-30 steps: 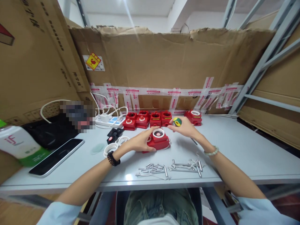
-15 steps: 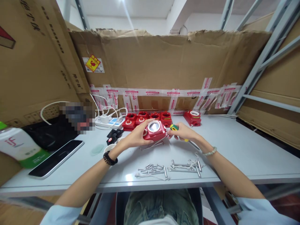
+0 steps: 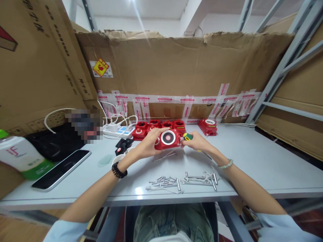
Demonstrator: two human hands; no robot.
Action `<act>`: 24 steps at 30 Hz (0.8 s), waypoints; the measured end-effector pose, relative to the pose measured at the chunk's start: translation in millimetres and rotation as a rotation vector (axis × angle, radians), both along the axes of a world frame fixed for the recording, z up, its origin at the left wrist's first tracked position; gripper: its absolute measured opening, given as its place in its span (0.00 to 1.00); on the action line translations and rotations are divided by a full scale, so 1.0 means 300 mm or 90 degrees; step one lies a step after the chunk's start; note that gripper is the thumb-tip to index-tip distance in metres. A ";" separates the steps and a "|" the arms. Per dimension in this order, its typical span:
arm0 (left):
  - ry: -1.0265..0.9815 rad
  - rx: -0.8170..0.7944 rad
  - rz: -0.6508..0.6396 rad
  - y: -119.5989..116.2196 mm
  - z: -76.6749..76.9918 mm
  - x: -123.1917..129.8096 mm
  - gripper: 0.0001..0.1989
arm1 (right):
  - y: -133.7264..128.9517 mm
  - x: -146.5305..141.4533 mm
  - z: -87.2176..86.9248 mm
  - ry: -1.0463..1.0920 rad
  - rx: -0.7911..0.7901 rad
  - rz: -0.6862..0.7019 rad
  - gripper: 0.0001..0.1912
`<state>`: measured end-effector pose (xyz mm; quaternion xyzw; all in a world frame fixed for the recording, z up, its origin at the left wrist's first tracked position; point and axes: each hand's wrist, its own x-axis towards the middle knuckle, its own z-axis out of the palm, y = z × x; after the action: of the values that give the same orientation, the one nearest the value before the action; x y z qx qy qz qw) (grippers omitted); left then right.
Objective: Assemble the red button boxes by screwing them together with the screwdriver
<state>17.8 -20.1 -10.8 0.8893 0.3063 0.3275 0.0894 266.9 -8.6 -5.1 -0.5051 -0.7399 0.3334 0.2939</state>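
My left hand (image 3: 148, 144) grips a red housing (image 3: 165, 145) by its left end, holding it tilted above the table. A white ring surrounds a dark disc with a small red-and-white mark on its upper face. My right hand (image 3: 196, 142) is closed around a screwdriver (image 3: 187, 136) with a green and yellow handle. Its front end is at the right side of the housing; my fingers hide most of the tool. Below the housing lie thin metal rods (image 3: 168, 155). Nearer me are a pile of small screws (image 3: 164, 181) and several metal rods with strings (image 3: 199, 178).
Several red housings (image 3: 140, 131) stand at the back, with another red housing (image 3: 208, 127) farther right. Black parts (image 3: 123, 146) and a power strip (image 3: 118, 130) are left of my hands. A phone (image 3: 62, 169) and a bottle (image 3: 24, 156) sit at the far left. Cardboard (image 3: 181, 67) walls the back.
The red housing has tilted so its ringed face turns more toward me, and its disc now shows dark instead of glaring. Both hands keep nearly the same place.
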 end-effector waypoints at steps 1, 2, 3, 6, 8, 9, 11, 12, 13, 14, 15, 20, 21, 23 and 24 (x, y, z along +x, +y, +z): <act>-0.004 -0.006 -0.003 0.000 0.003 -0.002 0.38 | 0.000 -0.001 -0.001 0.002 0.030 0.006 0.05; -0.011 -0.014 -0.007 0.001 0.005 -0.006 0.38 | -0.001 -0.002 -0.002 0.003 0.060 0.012 0.06; -0.021 -0.026 -0.011 0.003 0.007 -0.009 0.38 | -0.003 -0.004 -0.001 0.001 0.090 0.018 0.08; -0.052 -0.079 -0.016 0.011 0.010 -0.021 0.40 | -0.007 -0.004 0.004 -0.019 0.165 0.044 0.08; -0.066 -0.111 -0.014 0.016 0.012 -0.026 0.41 | -0.009 0.000 0.009 -0.036 0.204 0.061 0.05; -0.071 -0.120 -0.015 0.018 0.013 -0.028 0.41 | -0.010 0.003 0.011 -0.043 0.220 0.067 0.02; -0.082 -0.124 -0.016 0.020 0.016 -0.030 0.41 | -0.011 0.007 0.015 -0.051 0.245 0.072 0.03; -0.089 -0.125 -0.014 0.021 0.017 -0.030 0.40 | -0.012 0.009 0.017 -0.047 0.250 0.071 0.05; -0.094 -0.125 -0.009 0.021 0.018 -0.030 0.40 | -0.013 0.009 0.018 -0.038 0.249 0.064 0.07; -0.100 -0.124 -0.003 0.022 0.019 -0.030 0.40 | -0.015 0.009 0.020 -0.025 0.241 0.054 0.07; -0.104 -0.122 0.002 0.021 0.020 -0.029 0.40 | -0.016 0.008 0.021 -0.011 0.228 0.042 0.08; -0.109 -0.124 0.001 0.014 0.021 -0.022 0.40 | -0.017 -0.001 0.022 0.007 0.186 0.006 0.15; -0.110 -0.125 0.000 0.013 0.021 -0.020 0.39 | -0.015 -0.002 0.021 0.006 0.189 0.005 0.15; -0.111 -0.121 -0.001 0.010 0.020 -0.019 0.39 | -0.011 -0.001 0.018 0.007 0.196 0.004 0.16; -0.111 -0.118 -0.001 0.010 0.019 -0.019 0.39 | -0.008 -0.001 0.016 0.009 0.196 0.003 0.16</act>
<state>12.0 -17.2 -5.1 0.8457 0.3252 0.3741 0.1978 266.6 -11.1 -0.4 -0.4497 -0.7815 0.2200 0.3723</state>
